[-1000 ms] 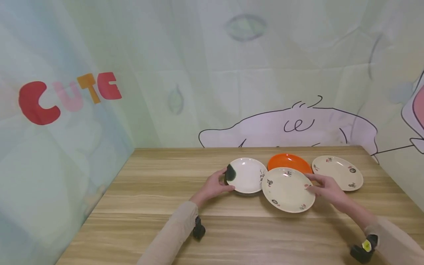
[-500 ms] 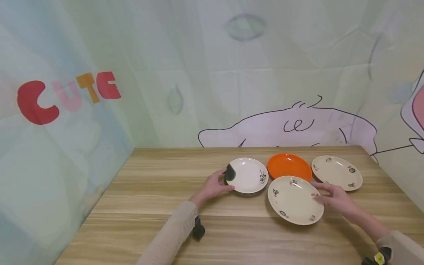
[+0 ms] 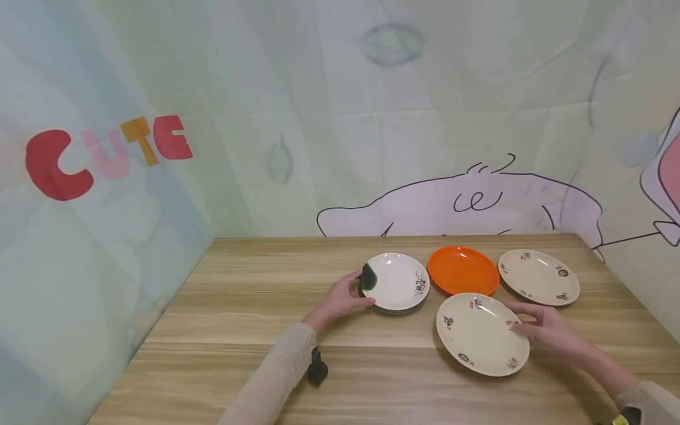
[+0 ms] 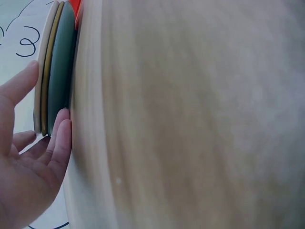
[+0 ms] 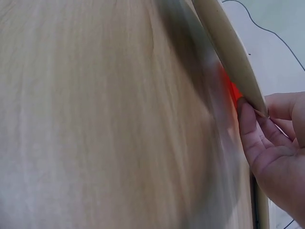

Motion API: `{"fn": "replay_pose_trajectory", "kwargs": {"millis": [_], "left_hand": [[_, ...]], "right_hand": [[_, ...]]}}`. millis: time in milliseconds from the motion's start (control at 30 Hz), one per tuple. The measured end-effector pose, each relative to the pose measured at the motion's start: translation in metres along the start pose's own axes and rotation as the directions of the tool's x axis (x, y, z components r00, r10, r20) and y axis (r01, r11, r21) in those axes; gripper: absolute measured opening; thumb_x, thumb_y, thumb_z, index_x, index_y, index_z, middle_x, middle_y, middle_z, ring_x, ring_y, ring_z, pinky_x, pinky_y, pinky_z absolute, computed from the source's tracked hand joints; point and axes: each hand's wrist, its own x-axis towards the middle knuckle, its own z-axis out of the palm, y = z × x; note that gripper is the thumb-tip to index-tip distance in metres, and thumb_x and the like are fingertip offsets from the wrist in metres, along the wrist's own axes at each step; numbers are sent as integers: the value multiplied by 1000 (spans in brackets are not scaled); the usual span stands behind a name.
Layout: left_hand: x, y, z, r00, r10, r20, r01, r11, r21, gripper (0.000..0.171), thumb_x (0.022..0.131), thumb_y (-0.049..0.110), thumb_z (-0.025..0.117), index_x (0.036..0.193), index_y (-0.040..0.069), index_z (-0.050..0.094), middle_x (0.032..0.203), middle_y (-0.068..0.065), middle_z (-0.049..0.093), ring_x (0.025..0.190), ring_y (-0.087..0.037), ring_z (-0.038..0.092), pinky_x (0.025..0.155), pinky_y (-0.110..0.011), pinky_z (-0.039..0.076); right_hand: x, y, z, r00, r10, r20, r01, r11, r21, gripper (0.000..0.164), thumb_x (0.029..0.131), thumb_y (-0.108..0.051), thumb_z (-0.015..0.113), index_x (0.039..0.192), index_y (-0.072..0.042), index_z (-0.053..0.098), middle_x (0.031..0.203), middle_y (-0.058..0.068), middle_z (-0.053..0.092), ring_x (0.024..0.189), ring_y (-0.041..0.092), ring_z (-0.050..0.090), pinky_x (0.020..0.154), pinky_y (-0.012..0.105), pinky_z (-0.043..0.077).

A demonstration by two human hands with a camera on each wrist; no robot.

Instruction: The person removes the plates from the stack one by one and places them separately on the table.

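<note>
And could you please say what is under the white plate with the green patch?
Stacked under the white plate, the left wrist view shows a yellowish-brown rim and a green underside. Any upper face there, and the tabletop directly beneath, are covered.

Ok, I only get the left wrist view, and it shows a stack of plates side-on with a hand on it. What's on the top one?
Observer: The head view shows the top plate has a dark green patch next to the left hand.

Operator: Cool! And what's the other hand got?

Observer: The right hand holds a cream plate by its edge.

Operator: Is it flat on the table?

Observer: No, the right wrist view shows the held edge raised off the table.
</note>
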Motion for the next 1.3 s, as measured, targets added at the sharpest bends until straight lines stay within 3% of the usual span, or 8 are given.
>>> {"fn": "replay_pose_trajectory", "kwargs": {"millis": [233,367,467,700,900,1033,1233,1300], "left_hand": [[-1,0,0,1000,16,2,-16,1000,-20,83,73,22,76,139,0,31,139,-23,36,85,-20,62,76,-27,51],[-1,1,0,1000,13,1,-13,1000,-19,83,73,22,76,139,0,31,138,-23,36,86,-21,62,76,-26,52],[-1,1,0,1000,10,0,-10,1000,-24,83,73,22,76,139,0,31,138,-23,36,86,-21,62,74,-26,52],[0,-1,0,1000,3,1,-3,1000,-25,83,73,23,76,139,1,31,138,-22,37,85,-19,62,73,-25,52],[1,0,-1,1000,-8,-3,8,1000,-19,83,73,24,76,140,2,31,138,-21,38,84,-18,61,73,-25,51],[0,-1,-1,1000,3,-3,-3,1000,-12,82,74,23,76,139,1,31,137,-20,39,84,-18,61,74,-26,51],[0,-1,0,1000,22,-3,-22,1000,-7,82,74,23,76,139,1,32,136,-20,41,82,-17,61,74,-27,51],[0,-1,0,1000,25,-2,-25,1000,-7,82,73,23,76,139,1,32,136,-20,41,82,-17,61,74,-26,51]], "right_hand": [[-4,8,-1,999,-28,33,28,1000,12,58,86,-10,59,130,17,32,127,38,38,85,12,64,70,30,54],[-5,15,-1,994,-92,54,89,995,45,54,85,-5,58,128,17,34,126,-1,54,87,10,63,71,28,54],[-4,20,-1,988,-135,74,130,989,75,50,86,-2,57,126,17,36,113,-31,50,89,8,62,71,27,54],[-4,21,-2,989,-129,75,124,990,74,50,86,-3,57,126,18,36,110,-35,49,90,6,62,72,26,53],[-3,18,0,992,-116,46,115,993,42,50,84,-3,59,125,17,38,113,-16,57,82,12,64,68,28,54],[-2,18,1,990,-141,18,141,990,-16,48,82,-2,61,124,14,44,109,-19,57,77,11,64,63,29,54],[0,18,4,987,-161,-5,159,979,-124,49,80,-2,63,121,17,44,118,34,49,69,9,63,52,29,53],[0,18,4,988,-156,-12,152,978,-145,50,79,-2,64,121,16,44,116,42,44,66,9,61,49,29,52]]}}
